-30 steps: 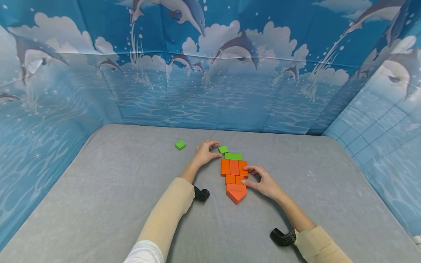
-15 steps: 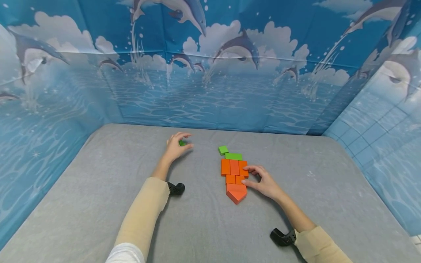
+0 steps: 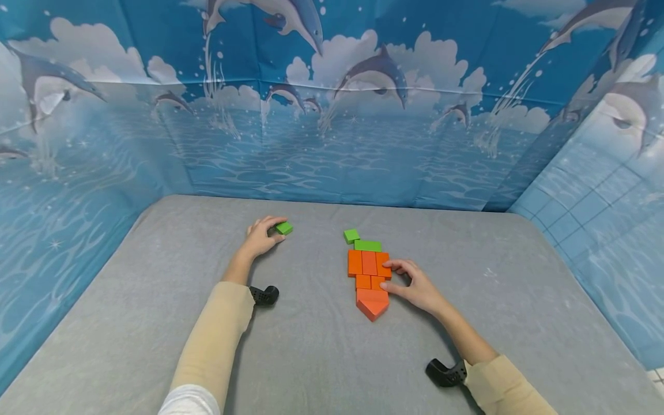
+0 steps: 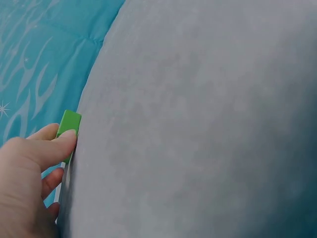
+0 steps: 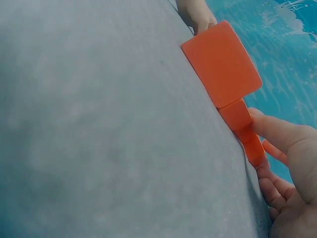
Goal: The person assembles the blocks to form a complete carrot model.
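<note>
At the far left of the grouped blocks, my left hand (image 3: 259,237) pinches a small green block (image 3: 285,228) between thumb and fingers. The left wrist view shows the thumb against this block (image 4: 70,120). My right hand (image 3: 419,290) rests beside the orange blocks, index fingertip at the upper right block (image 3: 383,263) and thumb at a smaller block (image 3: 377,282). Below these lies a pointed orange block (image 3: 372,301). In the right wrist view, the thumb touches the side of a small orange block (image 5: 236,115).
A green rectangular block (image 3: 368,246) adjoins the top of the orange group, with a small green block (image 3: 351,235) at its upper left corner. Everything lies on a grey cloth surface (image 3: 321,346). A blue dolphin-print curtain (image 3: 332,155) surrounds its back and sides.
My left hand has moved left from beside the green blocks at the top of the group to the separate green block and taken hold of it. The right hand has stayed in place.
</note>
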Demonstrator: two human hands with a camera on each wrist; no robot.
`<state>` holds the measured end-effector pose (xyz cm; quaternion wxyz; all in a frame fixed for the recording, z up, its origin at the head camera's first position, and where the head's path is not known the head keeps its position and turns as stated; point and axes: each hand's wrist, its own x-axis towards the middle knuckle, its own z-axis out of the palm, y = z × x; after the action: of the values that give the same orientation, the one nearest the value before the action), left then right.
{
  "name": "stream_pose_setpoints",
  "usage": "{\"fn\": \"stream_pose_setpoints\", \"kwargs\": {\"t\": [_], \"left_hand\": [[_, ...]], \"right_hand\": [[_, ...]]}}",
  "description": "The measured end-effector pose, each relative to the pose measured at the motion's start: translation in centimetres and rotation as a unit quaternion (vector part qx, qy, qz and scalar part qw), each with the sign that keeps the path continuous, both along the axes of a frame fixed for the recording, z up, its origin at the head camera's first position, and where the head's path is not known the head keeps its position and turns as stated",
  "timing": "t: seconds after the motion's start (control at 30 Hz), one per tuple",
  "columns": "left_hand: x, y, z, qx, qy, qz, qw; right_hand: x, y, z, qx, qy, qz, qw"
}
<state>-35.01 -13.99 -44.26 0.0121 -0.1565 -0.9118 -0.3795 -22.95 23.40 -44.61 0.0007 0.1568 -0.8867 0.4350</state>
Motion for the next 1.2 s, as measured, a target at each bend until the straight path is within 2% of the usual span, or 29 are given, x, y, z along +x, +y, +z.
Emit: {"fn": "stream_pose_setpoints", "kwargs": {"t": [0.1,0.33,0.5,0.67,1.0,1.07,1.2], "left_hand": [[0.1,0.0,0.0,0.003,0.003,0.003,1.0],[0.1,0.2,-0.1,0.047,-0.001,0.026,0.9985],[-0.1,-0.3,-0.3,0.069,0.002,0.011,0.9976],[-0.2,-0.9,-0.3,0.067,0.001,-0.014,0.9976],[-0.2,-0.6,-0.1,0.057,-0.002,-0.003,0.9984],[-0.2,-0.3,0.1,0.062,-0.011,0.002,0.998],[-0.4,0.8,0.8,0.076,-0.025,-0.009,0.9967]], "right_hand": [[0.0,0.1,0.0,0.0,-0.001,0.001,1.0],[0.1,0.0,0.2,-0.002,-0.001,0.001,1.0],[0.1,-0.1,0.2,0.002,-0.006,-0.003,1.0],[0.0,-0.1,0.2,-0.002,-0.008,-0.001,1.0],[0.0,-0.1,0.3,0.0,-0.007,-0.005,1.0],[0.0,-0.2,0.4,0.002,-0.009,-0.007,1.0],[0.0,-0.2,0.5,0.005,-0.01,-0.009,1.0]]}}
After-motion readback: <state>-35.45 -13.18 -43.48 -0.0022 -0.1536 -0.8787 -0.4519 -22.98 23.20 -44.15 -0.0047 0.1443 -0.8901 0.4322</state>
